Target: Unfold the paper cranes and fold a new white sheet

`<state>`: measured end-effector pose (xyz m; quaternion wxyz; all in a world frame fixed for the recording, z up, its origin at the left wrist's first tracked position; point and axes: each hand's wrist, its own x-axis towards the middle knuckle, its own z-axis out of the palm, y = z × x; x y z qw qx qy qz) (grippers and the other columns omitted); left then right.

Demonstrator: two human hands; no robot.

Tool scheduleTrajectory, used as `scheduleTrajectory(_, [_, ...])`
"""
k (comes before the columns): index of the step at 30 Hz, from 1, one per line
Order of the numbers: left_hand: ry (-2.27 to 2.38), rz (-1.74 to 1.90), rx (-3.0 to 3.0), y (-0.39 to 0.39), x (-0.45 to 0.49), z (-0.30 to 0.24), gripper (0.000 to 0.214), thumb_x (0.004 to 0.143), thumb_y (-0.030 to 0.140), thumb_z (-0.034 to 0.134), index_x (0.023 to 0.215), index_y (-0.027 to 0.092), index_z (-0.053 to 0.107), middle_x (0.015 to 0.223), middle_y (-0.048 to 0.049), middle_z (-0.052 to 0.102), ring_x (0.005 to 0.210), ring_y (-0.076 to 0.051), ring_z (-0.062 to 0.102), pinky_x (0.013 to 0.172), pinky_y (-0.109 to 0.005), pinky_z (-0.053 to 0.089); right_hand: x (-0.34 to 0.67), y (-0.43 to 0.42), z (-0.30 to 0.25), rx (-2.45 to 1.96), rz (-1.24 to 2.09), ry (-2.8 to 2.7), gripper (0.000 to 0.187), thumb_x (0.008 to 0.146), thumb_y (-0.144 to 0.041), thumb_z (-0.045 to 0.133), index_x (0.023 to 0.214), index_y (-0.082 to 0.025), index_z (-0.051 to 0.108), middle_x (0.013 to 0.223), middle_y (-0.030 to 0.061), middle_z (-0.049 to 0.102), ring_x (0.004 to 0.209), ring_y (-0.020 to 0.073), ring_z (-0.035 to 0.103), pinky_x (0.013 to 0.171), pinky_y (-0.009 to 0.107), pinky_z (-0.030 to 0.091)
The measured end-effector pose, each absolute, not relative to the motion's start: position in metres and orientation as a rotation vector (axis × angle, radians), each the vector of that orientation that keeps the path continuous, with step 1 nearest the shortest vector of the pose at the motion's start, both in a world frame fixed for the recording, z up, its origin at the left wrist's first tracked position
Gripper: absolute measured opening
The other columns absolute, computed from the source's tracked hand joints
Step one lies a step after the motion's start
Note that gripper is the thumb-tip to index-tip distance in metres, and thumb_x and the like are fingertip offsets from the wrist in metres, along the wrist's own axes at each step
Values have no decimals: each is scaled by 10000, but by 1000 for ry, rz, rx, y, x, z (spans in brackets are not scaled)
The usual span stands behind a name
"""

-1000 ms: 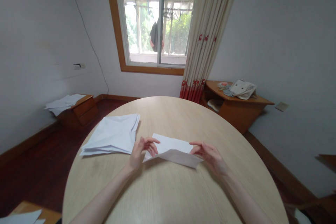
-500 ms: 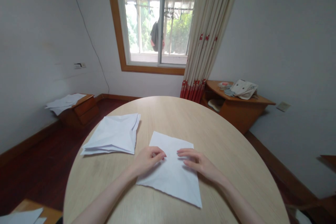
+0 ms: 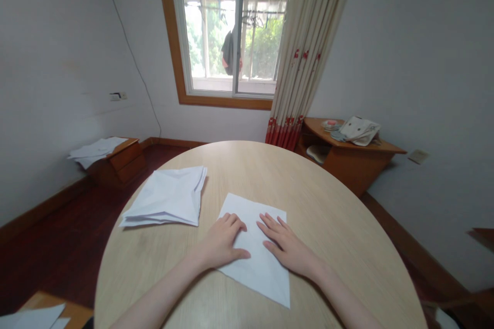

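Note:
A white sheet of paper [image 3: 252, 272] lies slanted on the round wooden table [image 3: 332, 226] in front of me. My left hand [image 3: 226, 239] rests on the sheet's left side, its thumb apart from the bent fingers. On the right side of the sheet, my right hand [image 3: 283, 244] lies fairly flat with fingers spread. Neither hand grasps anything. A stack of folded white paper [image 3: 165, 195] sits to the left of the sheet, apart from both hands.
Behind the table are a window [image 3: 231, 31] and a patterned curtain [image 3: 304, 51]. A corner desk [image 3: 355, 162] at the right bears a white cloth bag [image 3: 359, 130]. At the left, a small wooden cabinet [image 3: 125, 159] carries papers [image 3: 98, 149].
Both hands have flattened onto the sheet, with the left thumb spreading away and the right fingers fanning out. The sheet's near corner has shifted slightly left. The paper stack stays put.

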<state>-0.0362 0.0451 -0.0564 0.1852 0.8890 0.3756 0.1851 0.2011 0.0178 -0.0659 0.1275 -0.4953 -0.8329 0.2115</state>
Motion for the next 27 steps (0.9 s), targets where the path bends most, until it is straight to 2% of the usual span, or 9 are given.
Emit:
scheduleTrajectory(6, [1069,499,2575,48,-36,-63,400,777,374,727,1096,204,557,1104,-56,575,1039,-258,512,880,-390,407,199,15,-60,-1428,538,-2430,415,949,-341,427,1360,-320,478,1519,35,290,1422,253,197,1137,547,163])
scheduleTrajectory(9, [1049,515,2609,49,-36,-64,332,836,314,672,1133,213,563,1137,-60,578,1067,-251,511,902,-389,406,198,14,-57,-1375,508,-2438,406,944,-326,439,1345,-316,498,1500,28,332,1414,258,224,1135,556,162])
scheduleTrajectory(14, [953,543,2681,53,-38,-67,315,888,254,607,1202,266,577,1149,-53,604,1069,-237,527,901,-381,425,198,15,-57,-1287,639,-2419,447,936,-309,463,1382,-300,440,1473,25,381,1404,232,263,1147,523,171])
scheduleTrajectory(17, [942,542,2722,55,-39,-71,316,906,254,577,1220,288,587,1170,-59,619,1069,-241,549,900,-395,444,198,15,-57,-1280,745,-2421,482,939,-347,468,1412,-319,375,1489,13,349,1411,220,242,1159,518,116])
scheduleTrajectory(19, [952,550,2722,57,-39,-73,303,921,252,550,1219,287,599,1206,-62,622,1099,-240,558,930,-401,447,198,15,-56,-1307,804,-2435,564,914,-425,506,1435,-307,326,1513,32,291,1424,231,199,1161,519,65])
scheduleTrajectory(22, [956,545,2694,59,-40,-77,312,944,237,506,1239,282,595,1304,-53,589,1207,-231,524,1036,-415,395,199,14,-54,-1351,889,-2500,906,755,-574,653,1475,-240,216,1547,86,154,1439,274,96,1159,516,13])
scheduleTrajectory(24, [943,537,2653,60,-40,-80,331,958,220,472,1265,289,574,1357,-37,551,1266,-212,485,1089,-416,346,200,13,-53,-1358,926,-2546,1081,657,-607,715,1485,-202,152,1553,111,90,1440,296,43,1156,517,-12])
scheduleTrajectory(27, [933,545,2571,60,-40,-82,349,971,212,433,1286,300,554,1388,-26,518,1308,-184,440,1112,-407,319,200,11,-53,-1349,949,-2559,1121,632,-591,732,1489,-197,126,1555,121,75,1439,303,18,1149,523,-37])
